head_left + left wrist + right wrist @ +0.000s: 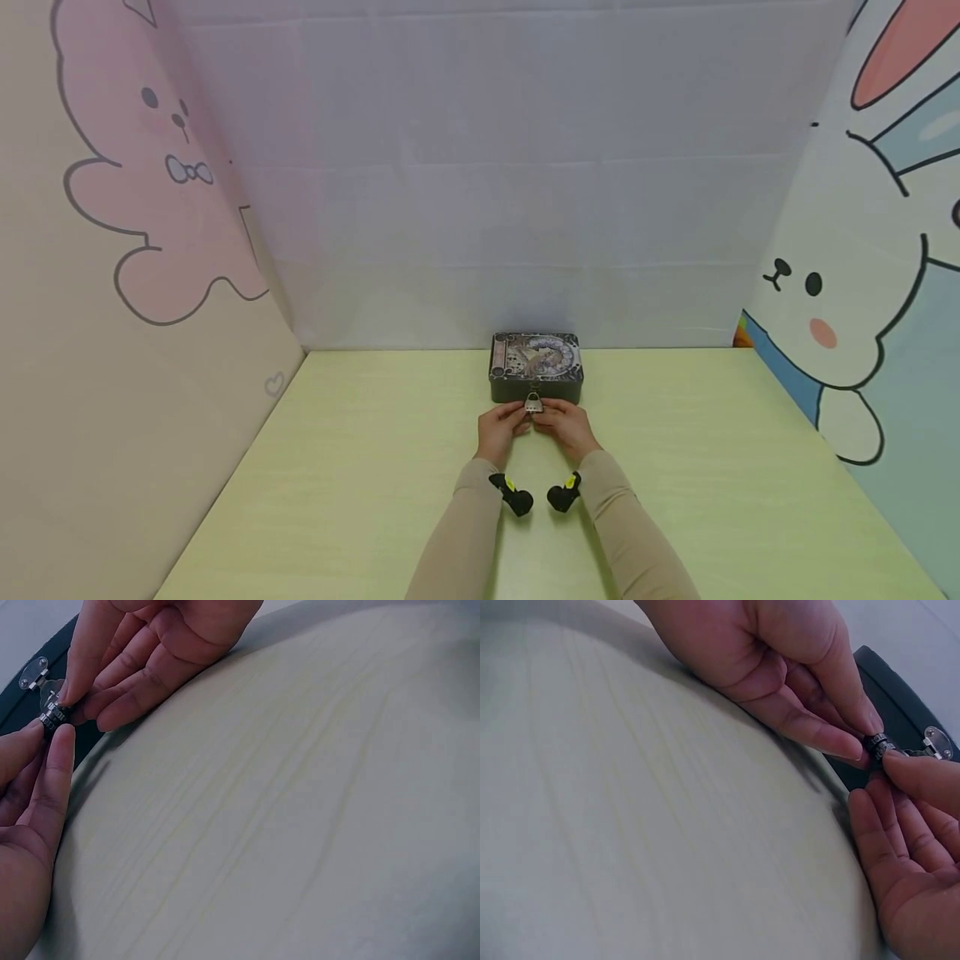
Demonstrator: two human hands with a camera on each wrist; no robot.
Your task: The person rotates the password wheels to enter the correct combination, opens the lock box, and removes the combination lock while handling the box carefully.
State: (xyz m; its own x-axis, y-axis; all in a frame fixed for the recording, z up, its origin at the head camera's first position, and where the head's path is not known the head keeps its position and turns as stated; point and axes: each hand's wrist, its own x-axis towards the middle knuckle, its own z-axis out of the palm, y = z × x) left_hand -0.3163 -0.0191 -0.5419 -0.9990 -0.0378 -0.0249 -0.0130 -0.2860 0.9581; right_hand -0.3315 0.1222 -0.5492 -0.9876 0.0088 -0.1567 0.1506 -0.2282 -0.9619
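Note:
A small combination padlock with number dials hangs from the front latch of a dark tin box. Its lid carries a printed picture. From the left, my left hand pinches the padlock between thumb and fingers. My right hand does the same from the opposite side. Close up in the left wrist view, the dial rows of the padlock show between both hands' fingertips, below the metal latch. Fingers cover part of the padlock in the right wrist view.
The box stands at the back of a pale yellow-green table, close to a white back wall. Side walls with cartoon drawings flank the table. A black wrist camera sits on the left sleeve, another on the right.

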